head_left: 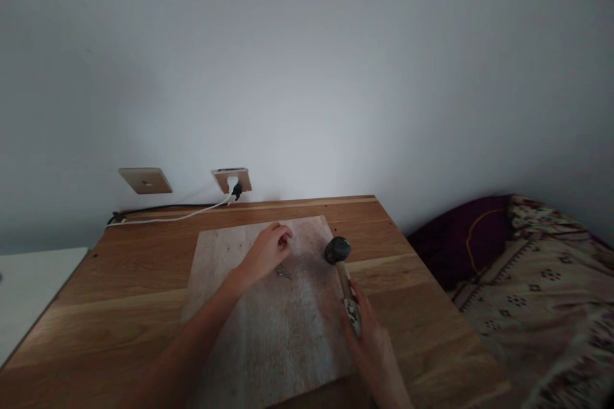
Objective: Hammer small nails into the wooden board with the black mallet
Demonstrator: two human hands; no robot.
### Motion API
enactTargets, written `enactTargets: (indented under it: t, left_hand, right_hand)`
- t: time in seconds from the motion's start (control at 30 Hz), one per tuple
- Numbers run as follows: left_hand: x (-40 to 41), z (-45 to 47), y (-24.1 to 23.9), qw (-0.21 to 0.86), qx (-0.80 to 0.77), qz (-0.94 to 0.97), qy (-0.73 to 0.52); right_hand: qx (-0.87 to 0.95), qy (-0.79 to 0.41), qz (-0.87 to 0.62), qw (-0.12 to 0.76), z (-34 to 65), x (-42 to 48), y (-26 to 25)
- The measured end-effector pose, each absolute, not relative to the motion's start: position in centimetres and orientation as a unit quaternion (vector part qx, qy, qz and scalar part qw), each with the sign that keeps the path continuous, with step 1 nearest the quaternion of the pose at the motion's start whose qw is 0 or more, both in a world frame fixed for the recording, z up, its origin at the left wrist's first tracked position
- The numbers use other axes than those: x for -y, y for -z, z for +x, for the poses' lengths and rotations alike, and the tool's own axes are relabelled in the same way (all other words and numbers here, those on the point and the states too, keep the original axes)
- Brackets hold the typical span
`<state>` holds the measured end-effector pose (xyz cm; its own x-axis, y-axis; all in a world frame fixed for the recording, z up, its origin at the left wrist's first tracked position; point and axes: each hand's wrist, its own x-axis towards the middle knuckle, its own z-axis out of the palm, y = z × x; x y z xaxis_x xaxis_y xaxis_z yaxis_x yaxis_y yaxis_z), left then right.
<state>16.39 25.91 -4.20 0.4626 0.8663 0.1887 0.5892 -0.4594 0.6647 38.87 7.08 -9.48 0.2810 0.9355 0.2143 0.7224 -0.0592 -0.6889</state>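
Note:
My right hand (368, 339) is wrapped around the handle of a mallet (338, 250) with a dark, rounded head. That head sits over the right edge of a pale wooden board (268, 339). Above the upper middle of the board, my left hand (272, 246) is closed, with thumb and fingers curled together. Whatever may be between its fingertips is too small to make out. Just below this hand lies a small pile of thin metal pieces that look like nails (284, 273). A few tiny dark spots mark the board's upper part.
The board rests on a wooden table (407, 294) against a white wall (336, 77). A white cable (177, 219) runs along the table's back to a wall socket (220, 180). To the right is a patterned cloth (527, 307); a white surface (33, 287) stands at left.

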Motion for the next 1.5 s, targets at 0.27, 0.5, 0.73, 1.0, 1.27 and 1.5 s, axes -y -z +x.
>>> enactTargets:
  t: [0.27,0.5,0.73,1.0,1.27,1.5]
  left_hand:
    - [-28.5,21.2,5.0,0.267,-0.396,0.842,-0.252]
    - [-29.2,21.7,6.4,0.27,-0.404,0.835,-0.259]
    - [-29.3,22.1,6.4,0.265,-0.419,0.83,-0.256]
    - [-29.7,21.7,6.8,0.227,-0.463,0.826,-0.228]
    - [-29.9,21.7,6.9,0.211,-0.485,0.824,-0.204]
    - [-29.8,21.6,5.5,0.225,-0.472,0.832,-0.186]
  right_hand:
    - [0.597,-0.108,-0.709,0.361,38.0,-6.5,9.8]
    - [0.596,-0.12,-0.704,0.367,38.0,-6.5,9.7]
    - [0.592,-0.14,-0.71,0.355,38.0,-6.4,9.5]
    - [0.58,-0.151,-0.707,0.376,38.0,-6.5,9.4]
    - [0.567,-0.161,-0.712,0.382,38.0,-6.6,9.0]
    - [0.57,-0.161,-0.705,0.389,38.0,-6.5,9.1]
